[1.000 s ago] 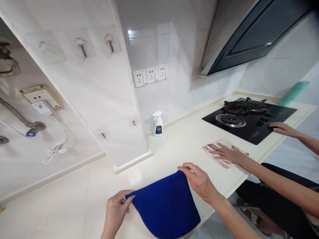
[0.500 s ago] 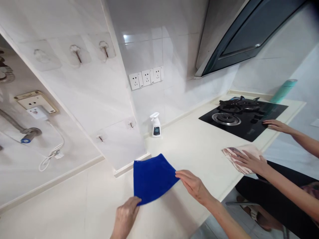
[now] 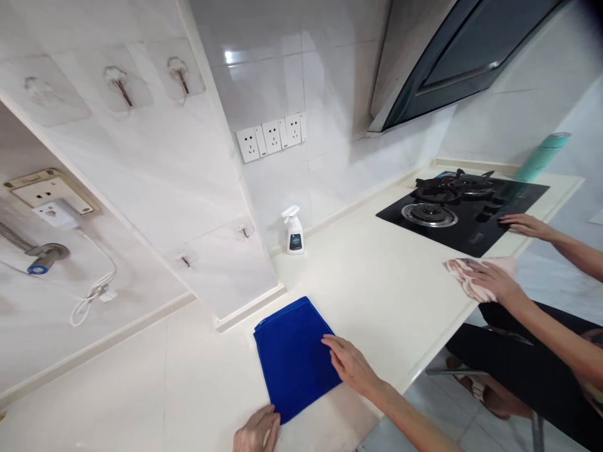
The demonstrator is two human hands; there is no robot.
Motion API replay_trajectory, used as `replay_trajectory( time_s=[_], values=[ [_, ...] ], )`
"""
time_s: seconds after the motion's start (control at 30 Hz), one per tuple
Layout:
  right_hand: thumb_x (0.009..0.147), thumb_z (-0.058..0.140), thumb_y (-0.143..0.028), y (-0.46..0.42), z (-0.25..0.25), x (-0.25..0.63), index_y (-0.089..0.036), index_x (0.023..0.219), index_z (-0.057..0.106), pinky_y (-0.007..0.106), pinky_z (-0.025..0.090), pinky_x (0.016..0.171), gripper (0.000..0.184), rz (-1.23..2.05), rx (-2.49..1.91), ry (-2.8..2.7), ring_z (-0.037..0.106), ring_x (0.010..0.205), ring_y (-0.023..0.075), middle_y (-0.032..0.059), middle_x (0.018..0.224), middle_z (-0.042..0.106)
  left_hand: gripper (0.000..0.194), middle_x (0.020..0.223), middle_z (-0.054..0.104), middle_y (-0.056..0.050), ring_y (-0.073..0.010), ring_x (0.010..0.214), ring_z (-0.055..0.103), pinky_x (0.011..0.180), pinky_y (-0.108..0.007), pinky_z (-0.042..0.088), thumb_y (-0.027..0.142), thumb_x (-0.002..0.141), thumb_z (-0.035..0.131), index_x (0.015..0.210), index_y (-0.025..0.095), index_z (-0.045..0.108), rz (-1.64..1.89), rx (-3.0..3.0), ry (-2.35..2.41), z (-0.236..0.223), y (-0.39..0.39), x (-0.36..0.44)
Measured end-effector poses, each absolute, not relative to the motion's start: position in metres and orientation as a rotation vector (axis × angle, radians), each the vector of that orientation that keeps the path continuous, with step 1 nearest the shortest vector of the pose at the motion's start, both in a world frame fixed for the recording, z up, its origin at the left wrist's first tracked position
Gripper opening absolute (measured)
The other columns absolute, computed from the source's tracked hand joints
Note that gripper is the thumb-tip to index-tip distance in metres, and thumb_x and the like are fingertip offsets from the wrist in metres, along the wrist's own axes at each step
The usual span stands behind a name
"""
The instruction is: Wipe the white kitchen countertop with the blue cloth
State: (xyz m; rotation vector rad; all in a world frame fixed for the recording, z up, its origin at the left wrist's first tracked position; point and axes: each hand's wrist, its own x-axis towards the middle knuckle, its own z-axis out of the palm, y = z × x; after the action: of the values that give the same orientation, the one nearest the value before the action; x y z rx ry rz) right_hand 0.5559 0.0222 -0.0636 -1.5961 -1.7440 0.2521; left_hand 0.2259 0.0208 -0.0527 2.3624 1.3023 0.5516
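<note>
A folded blue cloth (image 3: 298, 361) lies flat on the pale countertop. My left hand (image 3: 257, 430) is at its near left corner, fingers closed on the edge. Over the cloth's right edge, my right hand (image 3: 353, 366) rests with its fingers stretched out and slightly apart. Further back, a white spray bottle (image 3: 294, 233) stands upright against the tiled wall, apart from both hands.
At right, another person's hand (image 3: 497, 282) presses a striped pink cloth (image 3: 464, 279) on the counter; their other hand (image 3: 530, 226) touches the black gas hob (image 3: 471, 232). A green bottle (image 3: 541, 157) stands behind it. A range hood (image 3: 452, 69) hangs above. A wall corner (image 3: 252, 307) juts out.
The blue cloth has come down from a raised, stretched position to lie flat. My right hand's pinch has loosened. The other person's pink cloth has slid right, towards the hob.
</note>
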Motion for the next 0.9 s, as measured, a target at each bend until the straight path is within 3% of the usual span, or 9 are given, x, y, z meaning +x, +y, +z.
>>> replay_trajectory(
  time_s=[0.17,0.27,0.37,0.53,0.9],
  values=[
    [0.098,0.036,-0.024,0.07,-0.064,0.497,-0.018,0.145,0.044,0.049,0.044,0.113,0.048,0.109,-1.581,-1.858,0.042,0.14,0.026,0.0124,0.146,0.051,0.038,0.134,0.066,-0.005,-0.0195,0.122,0.063,0.105,-0.036,0.054,0.041,0.096,0.042,0.123,0.03,0.066,0.598,2.372,1.454,-0.048,0.044,0.216],
    [0.099,0.037,-0.029,0.089,-0.071,0.482,-0.02,0.152,0.033,0.056,0.031,0.12,0.054,0.085,-1.639,-2.024,0.024,0.149,0.0304,0.0099,0.158,0.034,0.048,0.149,0.052,-0.01,-0.0268,0.142,0.042,0.114,-0.048,0.044,0.044,0.096,0.038,0.135,0.024,0.057,0.633,2.314,1.718,-0.058,0.06,0.199],
    [0.098,0.041,-0.035,0.097,-0.081,0.478,-0.027,0.154,0.027,0.063,0.02,0.121,0.058,0.117,-1.668,-2.144,0.012,0.151,0.035,0.0051,0.164,0.02,0.057,0.155,0.042,-0.016,-0.0325,0.15,0.023,0.12,-0.054,0.033,0.045,0.096,0.034,0.141,0.015,0.05,0.633,2.192,2.003,-0.067,0.078,0.178],
    [0.1,0.036,-0.039,0.093,-0.088,0.488,-0.031,0.155,0.022,0.061,0.017,0.122,0.057,0.155,-1.677,-2.202,0.012,0.151,0.0335,0.0016,0.164,0.017,0.061,0.159,0.034,-0.02,-0.0374,0.15,0.021,0.121,-0.06,0.022,0.045,0.098,0.027,0.148,0.014,0.04,0.497,1.861,2.443,-0.071,0.096,0.159],
    [0.099,0.033,-0.041,0.008,-0.117,0.606,-0.031,0.156,0.018,0.057,0.02,0.121,0.059,-0.092,-1.969,-2.091,0.011,0.152,0.0288,0.0,0.164,0.018,0.059,0.155,0.037,-0.027,-0.0411,0.149,0.022,0.117,-0.062,0.025,0.042,0.099,0.029,0.147,0.009,0.039,0.565,2.069,2.501,-0.086,0.089,0.162]
  ],
)
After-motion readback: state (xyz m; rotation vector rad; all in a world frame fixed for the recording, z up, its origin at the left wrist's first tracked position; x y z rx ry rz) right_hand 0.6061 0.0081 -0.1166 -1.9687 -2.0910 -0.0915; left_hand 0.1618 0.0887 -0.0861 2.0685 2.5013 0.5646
